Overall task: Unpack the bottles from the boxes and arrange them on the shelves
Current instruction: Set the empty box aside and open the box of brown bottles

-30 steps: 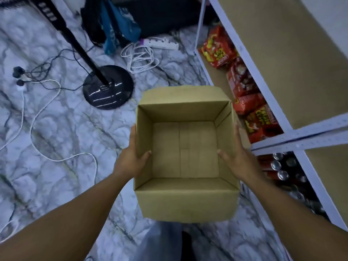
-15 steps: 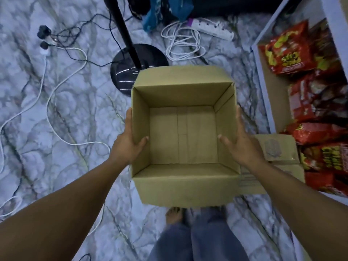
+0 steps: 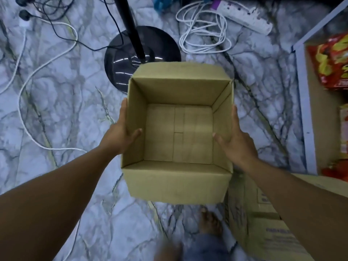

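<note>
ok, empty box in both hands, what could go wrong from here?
Trip: a white cable loops over the floor to the left, and a second box lies beside the foot.
Bump: the box hides part of the fan base ahead.
Slip: left hand and right hand pinch only its side walls.

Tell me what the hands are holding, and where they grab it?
An empty cardboard box, gripped by its two side walls: the left hand on the left wall, the right hand on the right, thumbs hooked inside, fingers flat outside.
</note>
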`<action>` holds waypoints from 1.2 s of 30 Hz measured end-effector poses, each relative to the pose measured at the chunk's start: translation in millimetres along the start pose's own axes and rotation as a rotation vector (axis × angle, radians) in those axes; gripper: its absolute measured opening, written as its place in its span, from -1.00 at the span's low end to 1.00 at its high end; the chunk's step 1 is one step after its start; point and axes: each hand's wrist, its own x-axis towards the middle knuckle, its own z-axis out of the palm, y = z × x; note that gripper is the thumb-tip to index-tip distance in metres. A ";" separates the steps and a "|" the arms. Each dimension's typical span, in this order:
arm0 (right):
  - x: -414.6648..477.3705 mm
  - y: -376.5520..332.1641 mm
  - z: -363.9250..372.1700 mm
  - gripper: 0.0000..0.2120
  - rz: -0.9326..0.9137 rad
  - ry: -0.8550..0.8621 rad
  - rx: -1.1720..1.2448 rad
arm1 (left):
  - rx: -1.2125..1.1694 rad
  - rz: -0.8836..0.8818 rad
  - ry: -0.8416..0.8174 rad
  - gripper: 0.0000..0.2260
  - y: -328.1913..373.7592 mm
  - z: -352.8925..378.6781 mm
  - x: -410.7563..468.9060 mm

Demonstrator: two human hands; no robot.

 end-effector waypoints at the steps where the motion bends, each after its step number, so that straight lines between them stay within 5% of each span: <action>1: 10.4 2.0 8.4 -0.05 0.006 -0.006 0.004 | 0.012 -0.002 0.001 -0.08 -5.3 2.3 10.4; 22: 62.9 -2.0 59.9 -0.06 -0.099 0.277 -0.049 | 0.120 -0.068 0.150 -0.12 -21.7 19.2 58.3; 30: 63.8 1.4 56.8 -0.07 -0.133 0.262 0.007 | 0.164 -0.092 0.148 -0.12 -21.9 19.5 59.1; 36: 56.8 -1.0 31.9 -0.21 -0.022 0.008 0.140 | 0.352 -0.012 0.236 -0.13 -6.4 18.5 55.7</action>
